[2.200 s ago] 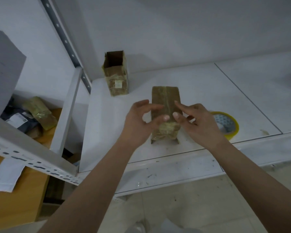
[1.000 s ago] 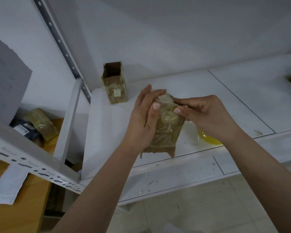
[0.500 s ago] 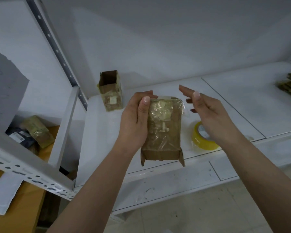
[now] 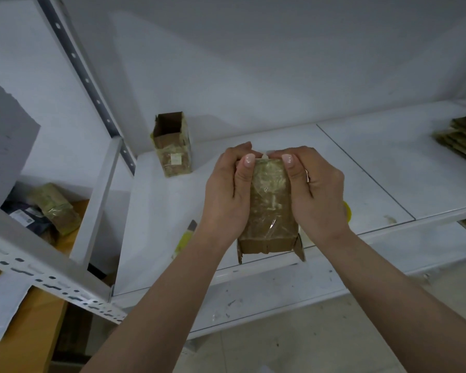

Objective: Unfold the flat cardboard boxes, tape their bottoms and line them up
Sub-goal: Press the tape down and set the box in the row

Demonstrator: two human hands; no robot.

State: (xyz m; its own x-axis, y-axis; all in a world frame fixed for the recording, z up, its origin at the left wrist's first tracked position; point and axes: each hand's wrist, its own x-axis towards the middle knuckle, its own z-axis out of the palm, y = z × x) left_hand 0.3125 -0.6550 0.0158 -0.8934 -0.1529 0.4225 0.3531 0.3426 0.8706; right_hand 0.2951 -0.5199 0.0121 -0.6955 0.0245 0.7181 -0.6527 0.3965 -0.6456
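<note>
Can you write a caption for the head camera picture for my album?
Both hands, left hand and right hand, grip a taped cardboard box above the white shelf.

Box point(image 4: 269, 205) held above the shelf's point(image 4: 172, 211) front edge, left hand point(image 4: 226, 195) on its left side, right hand point(image 4: 318, 195) on its right. Open box point(image 4: 172, 146) stands on shelf behind-left. Flat boxes point(image 4: 463, 138) stacked far right. Tape roll point(image 4: 347, 211) behind right hand. Knife point(image 4: 184, 238) on the shelf, left of the left forearm.

Both hands, left hand point(image 4: 228, 200) and right hand point(image 4: 316, 196), grip taped cardboard box point(image 4: 270, 208) at frame centre, thumbs on top edge. Open box point(image 4: 172, 145) upright upper left; flat stack point(image 4: 462, 137) far right.
</note>
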